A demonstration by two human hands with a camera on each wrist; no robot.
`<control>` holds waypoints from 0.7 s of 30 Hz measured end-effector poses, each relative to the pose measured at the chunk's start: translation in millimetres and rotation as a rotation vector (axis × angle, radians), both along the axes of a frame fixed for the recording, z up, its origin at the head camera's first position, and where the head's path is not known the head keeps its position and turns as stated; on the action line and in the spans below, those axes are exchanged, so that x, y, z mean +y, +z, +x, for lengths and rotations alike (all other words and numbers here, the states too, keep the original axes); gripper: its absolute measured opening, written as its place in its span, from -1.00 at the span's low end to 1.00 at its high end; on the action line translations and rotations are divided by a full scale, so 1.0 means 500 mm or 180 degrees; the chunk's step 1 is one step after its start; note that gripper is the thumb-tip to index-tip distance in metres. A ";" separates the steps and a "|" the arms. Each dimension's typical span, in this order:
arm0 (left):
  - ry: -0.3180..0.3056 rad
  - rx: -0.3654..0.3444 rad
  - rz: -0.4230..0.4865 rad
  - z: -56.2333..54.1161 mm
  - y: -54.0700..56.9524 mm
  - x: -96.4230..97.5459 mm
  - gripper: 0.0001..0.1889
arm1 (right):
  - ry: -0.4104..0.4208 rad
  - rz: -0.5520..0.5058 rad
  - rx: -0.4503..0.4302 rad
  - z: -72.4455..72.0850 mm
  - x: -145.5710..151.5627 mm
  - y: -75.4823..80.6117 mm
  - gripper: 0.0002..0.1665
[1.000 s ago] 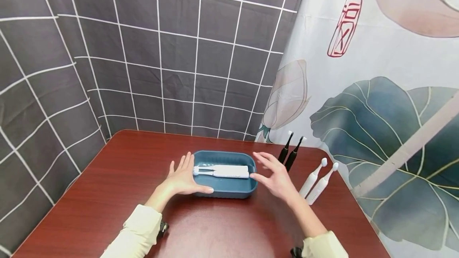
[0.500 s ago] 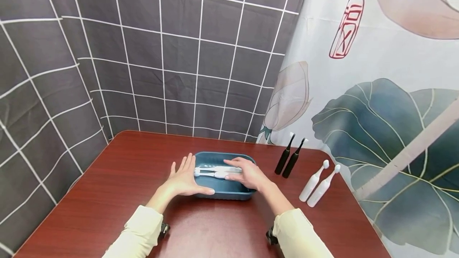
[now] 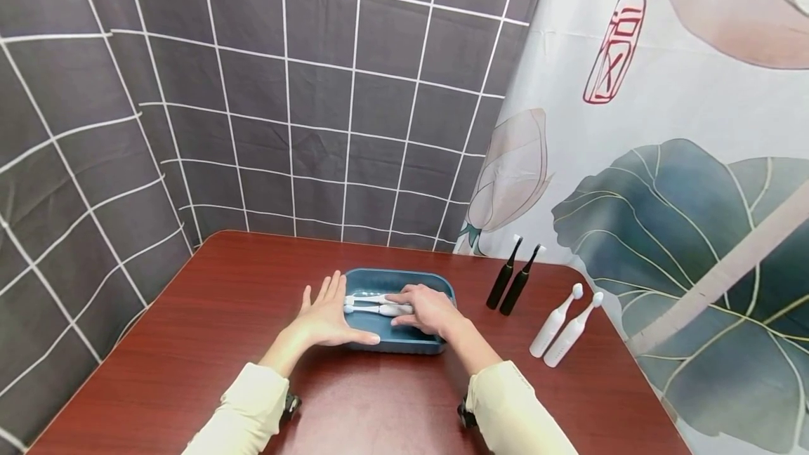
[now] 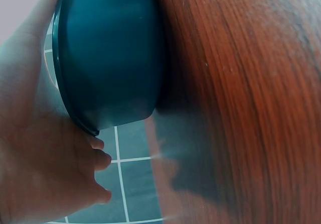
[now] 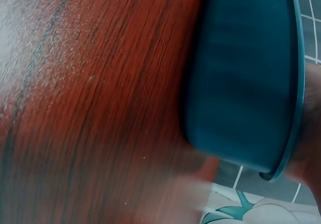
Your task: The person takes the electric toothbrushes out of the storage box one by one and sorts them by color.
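Two white electric toothbrushes (image 3: 385,310) lie side by side in a blue plastic basin (image 3: 395,347), their heads toward its left end. My right hand (image 3: 430,311) reaches into the basin from the right and grips the toothbrushes by their handles, index finger on the far side and thumb on the near side. It covers the handles' right ends. At the basin's left end, my left hand (image 3: 325,314) rests with fingers spread and straight along the rim. In both wrist views the basin's outer wall (image 4: 110,53) hides what lies inside.
Two black electric toothbrushes (image 3: 508,283) stand upright at the back right of the red-brown wooden table (image 3: 240,300). Nearer, two more white electric toothbrushes (image 3: 559,328) stand by the right edge. A grey grid curtain (image 3: 316,104) and a leaf-print curtain (image 3: 663,216) hang behind.
My right hand has moved left from beside the basin's right end, down into it, and its fingers have closed in on the toothbrush handles. My left hand has stayed at the left end.
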State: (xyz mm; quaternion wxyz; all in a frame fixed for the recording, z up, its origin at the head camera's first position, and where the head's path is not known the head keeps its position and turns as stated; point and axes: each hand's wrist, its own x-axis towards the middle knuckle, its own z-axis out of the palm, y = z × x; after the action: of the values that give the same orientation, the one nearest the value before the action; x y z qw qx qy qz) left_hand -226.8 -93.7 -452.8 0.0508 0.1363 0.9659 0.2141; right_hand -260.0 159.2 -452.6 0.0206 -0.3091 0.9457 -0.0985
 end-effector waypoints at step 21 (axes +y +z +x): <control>-0.0010 0.0004 0.0029 0.001 0.000 0.000 0.57 | 0.0123 0.0675 0.0328 0.006 -0.042 -0.002 -0.39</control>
State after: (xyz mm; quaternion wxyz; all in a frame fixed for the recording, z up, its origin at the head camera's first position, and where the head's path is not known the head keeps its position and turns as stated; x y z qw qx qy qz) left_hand -226.2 -93.8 -452.6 0.0499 0.1382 0.9647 0.2184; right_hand -257.0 138.0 -453.4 0.0065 -0.3280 0.9445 0.0184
